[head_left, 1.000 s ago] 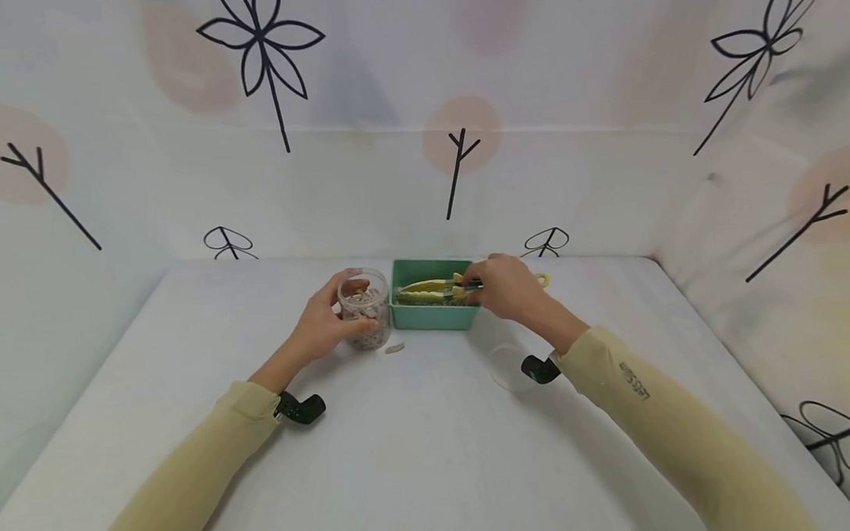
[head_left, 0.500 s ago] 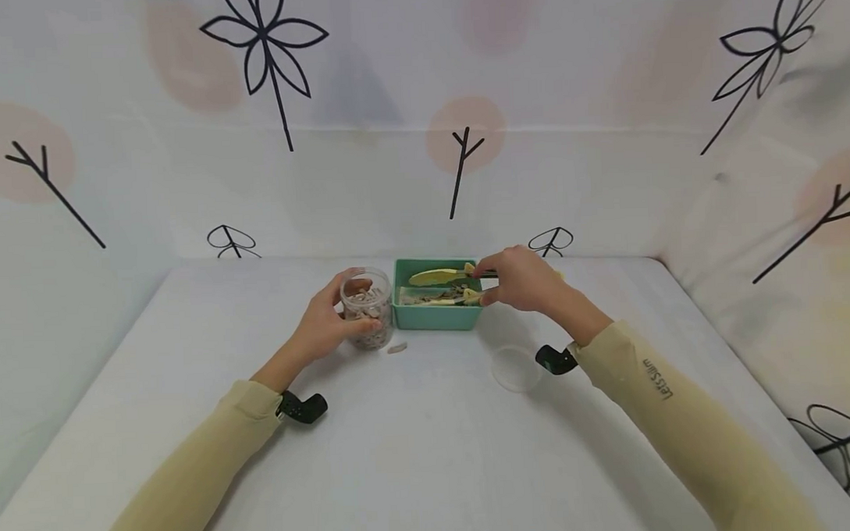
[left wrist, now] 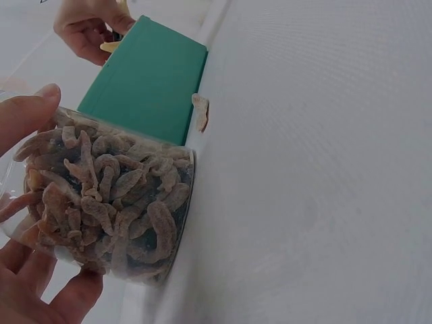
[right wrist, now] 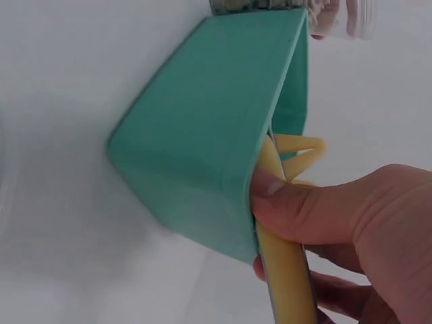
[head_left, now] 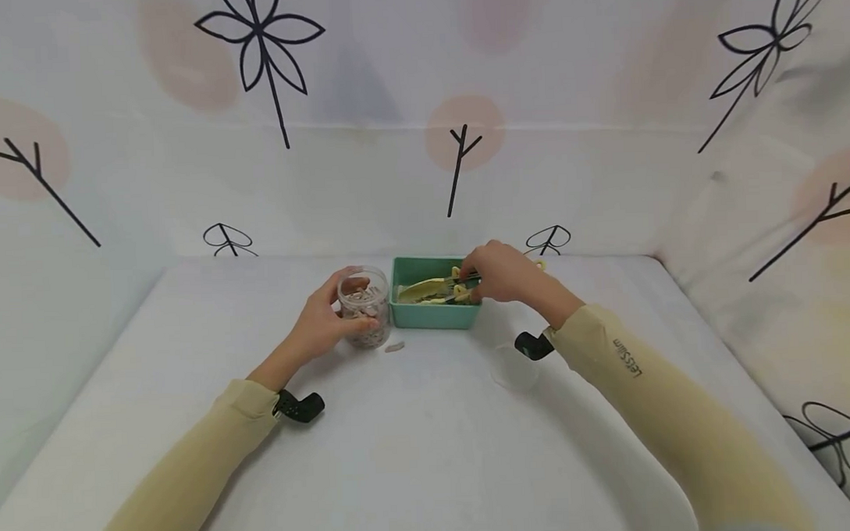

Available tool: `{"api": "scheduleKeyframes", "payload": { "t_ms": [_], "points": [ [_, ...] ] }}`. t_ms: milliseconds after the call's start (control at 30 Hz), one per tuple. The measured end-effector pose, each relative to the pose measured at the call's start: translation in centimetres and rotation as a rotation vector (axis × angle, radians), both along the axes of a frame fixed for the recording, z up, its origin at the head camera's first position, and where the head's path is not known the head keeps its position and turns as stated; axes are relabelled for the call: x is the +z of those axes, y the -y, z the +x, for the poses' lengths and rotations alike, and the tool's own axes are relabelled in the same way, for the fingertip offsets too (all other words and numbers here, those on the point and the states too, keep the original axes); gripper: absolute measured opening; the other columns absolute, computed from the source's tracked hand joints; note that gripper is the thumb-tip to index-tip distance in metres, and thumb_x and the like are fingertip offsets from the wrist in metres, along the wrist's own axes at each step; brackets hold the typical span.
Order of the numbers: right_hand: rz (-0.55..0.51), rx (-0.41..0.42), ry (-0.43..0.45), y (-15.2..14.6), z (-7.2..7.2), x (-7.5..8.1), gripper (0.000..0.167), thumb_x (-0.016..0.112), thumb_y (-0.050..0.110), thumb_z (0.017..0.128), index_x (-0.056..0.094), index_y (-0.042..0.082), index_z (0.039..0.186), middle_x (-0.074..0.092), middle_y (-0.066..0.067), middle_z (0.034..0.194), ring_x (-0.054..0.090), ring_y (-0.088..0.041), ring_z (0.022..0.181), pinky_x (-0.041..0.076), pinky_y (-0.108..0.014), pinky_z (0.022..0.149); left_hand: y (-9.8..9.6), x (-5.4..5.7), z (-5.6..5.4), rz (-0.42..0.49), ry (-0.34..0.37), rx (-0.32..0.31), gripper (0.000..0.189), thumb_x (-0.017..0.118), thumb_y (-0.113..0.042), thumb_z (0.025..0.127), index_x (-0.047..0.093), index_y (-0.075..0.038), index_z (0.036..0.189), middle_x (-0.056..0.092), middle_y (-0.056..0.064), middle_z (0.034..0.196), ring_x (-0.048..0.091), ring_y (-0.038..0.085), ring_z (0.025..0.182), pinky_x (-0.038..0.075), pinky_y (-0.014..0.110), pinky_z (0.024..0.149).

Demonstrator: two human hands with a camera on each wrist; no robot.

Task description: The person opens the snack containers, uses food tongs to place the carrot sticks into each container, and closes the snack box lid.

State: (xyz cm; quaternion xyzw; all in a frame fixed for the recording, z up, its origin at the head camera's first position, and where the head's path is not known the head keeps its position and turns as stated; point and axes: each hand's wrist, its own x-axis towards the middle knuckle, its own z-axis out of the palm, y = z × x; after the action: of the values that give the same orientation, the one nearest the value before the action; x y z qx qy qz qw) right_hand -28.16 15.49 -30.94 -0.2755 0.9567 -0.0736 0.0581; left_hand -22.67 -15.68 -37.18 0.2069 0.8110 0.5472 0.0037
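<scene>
My left hand (head_left: 318,325) grips a clear open-topped jar (head_left: 365,318) standing on the table. In the left wrist view, several brownish, shrivelled, finger-like dried pieces (left wrist: 115,202) fill it. Right beside the jar is a green rectangular box (head_left: 434,319) with dried bits inside, mostly hidden. My right hand (head_left: 501,272) holds yellow-and-metal tongs (head_left: 426,289), their heads down in the box and slightly apart. The right wrist view shows the thumb pressing one yellow tong handle (right wrist: 287,270) at the box's rim. Whether the tongs pinch a piece cannot be seen.
One loose dried piece (head_left: 395,347) lies on the white table (head_left: 431,453) just in front of the jar and box. A clear round lid (head_left: 514,369) lies nearer me, to the right. A patterned cloth wall (head_left: 366,181) rises behind the table.
The tongs' arms spread wide half a second ago and are closer together now. My right hand shifted right, then back left. The left hand and jar stay put.
</scene>
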Motion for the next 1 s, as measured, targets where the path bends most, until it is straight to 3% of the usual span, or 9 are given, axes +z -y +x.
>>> {"api": "scheduleKeyframes", "payload": {
  "t_ms": [100,267,367,533,833,1000],
  "points": [
    [-0.025,0.027,-0.031,0.3,-0.3,-0.1,0.015,0.083,0.009,0.081,0.075,0.009,0.093,0.071,-0.003,0.096,0.061,-0.022,0.088,0.052,-0.038,0.079,0.4,-0.9,-0.8,0.001,-0.014,0.008,0.084,0.084,-0.010,0.082,0.035,-0.008,0.151,0.050,0.013,0.145,0.036,0.035,0.141,0.041,0.055,0.105],
    [-0.090,0.032,-0.067,0.0,-0.1,-0.7,0.013,0.073,0.001,0.086,0.069,0.012,0.080,0.067,0.001,0.082,0.057,-0.018,0.074,0.049,-0.033,0.067,0.4,-0.3,-0.4,0.009,-0.009,0.005,0.085,0.083,-0.008,0.082,0.035,-0.007,0.151,0.050,0.016,0.145,0.038,0.036,0.139,0.042,0.055,0.104],
    [-0.136,0.021,-0.074,-0.5,0.2,-1.1,0.013,0.074,0.002,0.086,0.069,0.012,0.080,0.068,0.001,0.082,0.057,-0.018,0.074,0.049,-0.032,0.066,0.2,0.4,0.1,0.009,-0.004,-0.002,0.087,0.083,-0.006,0.081,0.032,-0.003,0.151,0.049,0.020,0.145,0.040,0.037,0.138,0.043,0.053,0.103],
    [-0.192,0.002,-0.074,-1.4,0.7,-1.2,0.015,0.081,0.009,0.083,0.067,0.012,0.079,0.068,0.001,0.082,0.057,-0.018,0.073,0.048,-0.035,0.066,0.1,0.2,0.2,0.005,0.010,-0.002,0.088,0.083,-0.006,0.081,0.032,-0.003,0.152,0.049,0.019,0.145,0.039,0.036,0.139,0.042,0.052,0.105],
    [-0.322,-0.135,-0.021,-3.5,0.9,0.8,0.018,0.083,0.011,0.082,0.069,0.007,0.092,0.074,-0.008,0.099,0.069,-0.023,0.096,0.053,-0.042,0.081,0.0,0.1,0.1,0.006,0.003,-0.007,0.086,0.083,-0.006,0.082,0.033,-0.003,0.151,0.048,0.019,0.145,0.038,0.037,0.139,0.042,0.055,0.105],
    [-0.360,-0.167,-0.024,-4.1,1.1,1.8,0.020,0.083,0.011,0.083,0.068,0.006,0.095,0.074,-0.011,0.102,0.070,-0.023,0.094,0.052,-0.043,0.083,0.1,0.1,0.0,-0.014,-0.001,-0.002,0.087,0.082,-0.004,0.081,0.031,-0.001,0.151,0.048,0.020,0.145,0.038,0.038,0.139,0.042,0.055,0.105]
  ]
}}
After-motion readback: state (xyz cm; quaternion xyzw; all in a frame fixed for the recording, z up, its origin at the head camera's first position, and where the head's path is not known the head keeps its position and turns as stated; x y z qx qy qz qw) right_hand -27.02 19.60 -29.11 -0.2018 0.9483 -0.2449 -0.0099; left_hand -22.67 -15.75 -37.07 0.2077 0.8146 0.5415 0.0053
